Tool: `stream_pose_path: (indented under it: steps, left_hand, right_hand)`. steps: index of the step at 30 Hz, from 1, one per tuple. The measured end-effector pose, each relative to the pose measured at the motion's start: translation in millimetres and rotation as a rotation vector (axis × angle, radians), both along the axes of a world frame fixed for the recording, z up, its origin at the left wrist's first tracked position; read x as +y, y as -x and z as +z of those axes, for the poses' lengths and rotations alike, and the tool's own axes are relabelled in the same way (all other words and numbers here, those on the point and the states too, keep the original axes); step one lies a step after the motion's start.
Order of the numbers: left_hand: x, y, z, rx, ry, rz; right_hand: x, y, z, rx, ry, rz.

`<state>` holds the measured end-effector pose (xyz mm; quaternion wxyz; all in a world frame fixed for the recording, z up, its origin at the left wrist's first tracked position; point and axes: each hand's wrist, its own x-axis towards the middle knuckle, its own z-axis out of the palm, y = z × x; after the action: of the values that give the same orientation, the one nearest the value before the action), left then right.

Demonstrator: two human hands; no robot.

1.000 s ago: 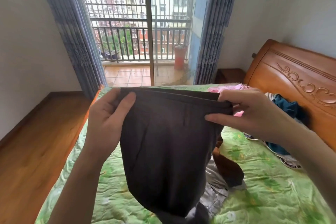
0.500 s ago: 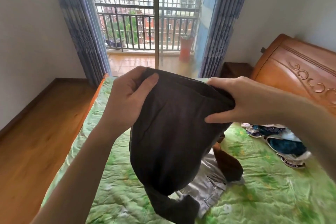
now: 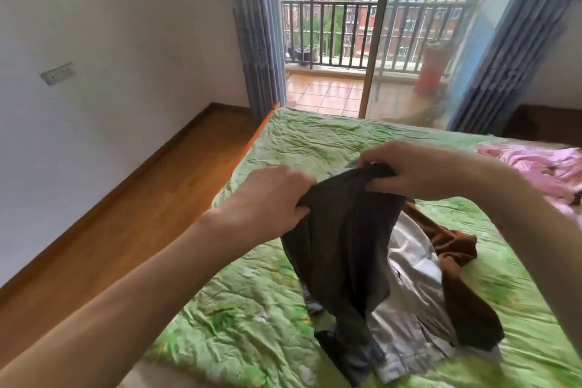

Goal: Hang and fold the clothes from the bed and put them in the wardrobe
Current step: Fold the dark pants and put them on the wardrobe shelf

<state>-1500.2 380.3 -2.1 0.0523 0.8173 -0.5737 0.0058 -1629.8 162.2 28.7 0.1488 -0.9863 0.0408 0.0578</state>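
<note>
A dark grey garment (image 3: 343,239) hangs over the bed (image 3: 252,315), which is covered by a green quilt. My left hand (image 3: 271,201) grips its top edge on the left. My right hand (image 3: 412,170) grips the bunched top edge on the right. The two hands are close together. The garment's lower end trails onto a pile of clothes: a light grey piece (image 3: 412,318) and a brown piece (image 3: 456,264). No wardrobe is in view.
Pink fabric (image 3: 541,167) lies on the bed at the right edge. Wooden floor (image 3: 119,214) runs along the bed's left side below a white wall. Beyond the bed, a glass door (image 3: 371,41) between blue curtains opens onto a railed balcony.
My hands have come down toward the bed and closer together, bunching the garment's top edge. The view has swung left and down; the headboard and the blue clothes are out of sight.
</note>
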Motion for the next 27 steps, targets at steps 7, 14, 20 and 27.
stream_pose_path:
  steps: [7, 14, 20, 27]
  left_hand:
    - [28.7, -6.3, -4.6, 0.886, -0.468, -0.074]
    - [7.5, -57.2, -3.7, 0.994, -0.724, -0.067]
    - [-51.5, -179.4, 23.6, 0.513, -0.466, 0.059]
    - [-104.6, -303.7, 129.0, -0.191, 0.07, 0.03]
  right_hand:
    - [30.7, 20.5, -14.3, 0.418, -0.339, 0.168]
    - [29.2, -9.3, -19.2, 0.574, -0.5, 0.102]
    - [-6.6, -124.4, 4.0, 0.223, -0.104, 0.001]
    - [-46.6, -248.8, 105.3, -0.319, 0.415, -0.081]
